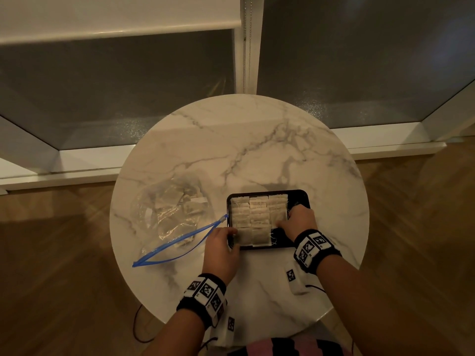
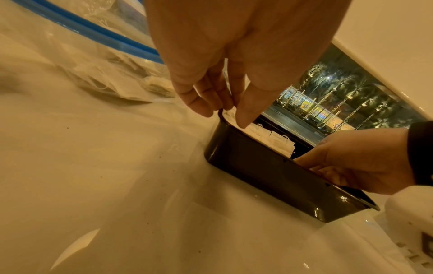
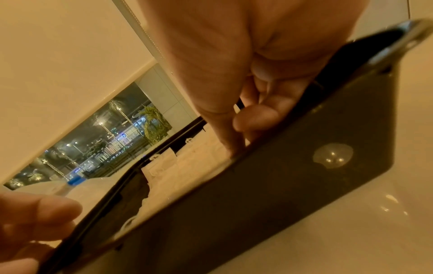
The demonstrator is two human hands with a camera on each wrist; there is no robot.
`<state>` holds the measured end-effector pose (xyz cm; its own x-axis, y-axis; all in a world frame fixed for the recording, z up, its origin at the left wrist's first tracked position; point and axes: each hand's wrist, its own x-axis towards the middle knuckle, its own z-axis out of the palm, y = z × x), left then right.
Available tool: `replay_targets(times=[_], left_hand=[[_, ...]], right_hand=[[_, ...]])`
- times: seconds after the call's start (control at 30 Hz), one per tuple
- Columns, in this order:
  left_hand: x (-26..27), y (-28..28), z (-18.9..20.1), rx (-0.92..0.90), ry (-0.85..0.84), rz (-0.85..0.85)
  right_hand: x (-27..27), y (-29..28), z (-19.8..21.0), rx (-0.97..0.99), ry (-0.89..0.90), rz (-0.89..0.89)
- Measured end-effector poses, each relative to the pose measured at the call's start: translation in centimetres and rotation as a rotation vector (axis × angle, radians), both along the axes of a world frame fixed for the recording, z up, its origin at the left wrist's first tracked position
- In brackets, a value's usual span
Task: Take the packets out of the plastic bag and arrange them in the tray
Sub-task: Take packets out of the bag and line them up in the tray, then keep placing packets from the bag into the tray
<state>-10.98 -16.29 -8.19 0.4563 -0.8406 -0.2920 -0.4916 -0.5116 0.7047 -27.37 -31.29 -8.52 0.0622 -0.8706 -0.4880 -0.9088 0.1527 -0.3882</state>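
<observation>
Clear plastic, with a blue zip strip along its open mouth, is what the plastic bag [image 1: 167, 222] is made of, and it is lying slack on the table [image 1: 257, 140] just to the left of the tray [image 1: 299, 195], its blue end nearly touching the tray's left wall. Several pale packets are still showing through its film, so by my reading the emptying is not finished. Next to the right, the left hand [image 1: 221, 249] is sitting at the tray's near left corner, fingers loosely bent with the tips at the rim and on the nearest packet; whether it is pinching that packet or only steadying it I cannot tell. Inside the black tray, the packets [image 1: 258, 214] are lying in neat overlapping columns, filling the left and middle of it from the far wall almost to the near wall. A bare black strip is showing along the tray's right side and at its near right corner, which suggests room for a few more. Over that right part, the right hand [image 1: 300, 223] is reaching into the tray, fingers curled downward and tips pressing at the edge of the rightmost column; it appears to be nudging packets into line, with nothing clearly held. I judge the job well past halfway, with the bag's remaining packets left to place.
</observation>
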Motion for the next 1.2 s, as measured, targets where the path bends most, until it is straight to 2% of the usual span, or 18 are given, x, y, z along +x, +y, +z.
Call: replay_targets(times=[0.17, 0.23, 0.3, 0.4, 0.47, 0.53, 0.6, 0.7, 0.77, 0.8, 0.87, 0.93, 1.07, 1.2], left_hand=[[0.6, 1.1, 1.3, -0.028, 0.104, 0.025], [1.2, 1.9, 2.1, -0.071, 0.150, 0.019], [1.8, 3.0, 3.1, -0.137, 0.115, 0.025], [3.7, 4.8, 4.4, -0.309, -0.049, 0.063], [5.9, 6.0, 4.9, -0.445, -0.260, 0.057], [8.5, 7.1, 4.9, -0.474, -0.466, 0.059], [11.0, 7.9, 4.7, -0.353, -0.547, 0.076], [13.6, 8.6, 4.1, -0.025, -0.587, 0.021], [14.9, 8.5, 3.8, 0.091, -0.541, -0.011], [15.3, 8.5, 3.7, 0.114, -0.482, -0.007], [15.5, 8.4, 3.5, 0.101, -0.325, 0.022], [15.4, 8.7, 3.8, 0.056, -0.238, 0.061], [15.6, 9.5, 4.6, -0.048, -0.204, 0.115], [15.4, 10.2, 5.3, -0.095, -0.195, 0.062]], right_hand=[[-0.1, 0.2, 1.8, -0.096, -0.044, -0.001], [0.4, 0.8, 2.8, -0.108, -0.113, 0.010], [1.3, 1.8, 4.1, -0.111, -0.222, 0.067], [3.5, 4.1, 5.9, -0.077, -0.380, 0.186], [5.2, 5.8, 6.5, -0.034, -0.466, 0.286], [6.9, 7.6, 6.7, -0.003, -0.516, 0.401], [8.8, 9.3, 6.8, -0.005, -0.482, 0.581], [11.8, 11.8, 6.5, -0.130, -0.289, 0.993], [13.7, 13.2, 5.5, -0.233, -0.152, 1.204], [14.6, 13.8, 4.8, -0.257, -0.102, 1.249], [15.6, 14.3, 3.4, -0.253, -0.026, 1.247], [15.9, 14.6, 2.7, -0.202, 0.071, 1.228], [16.1, 15.5, 3.0, -0.174, 0.128, 1.165], [17.5, 15.6, 2.7, -0.020, 0.096, 0.915]])
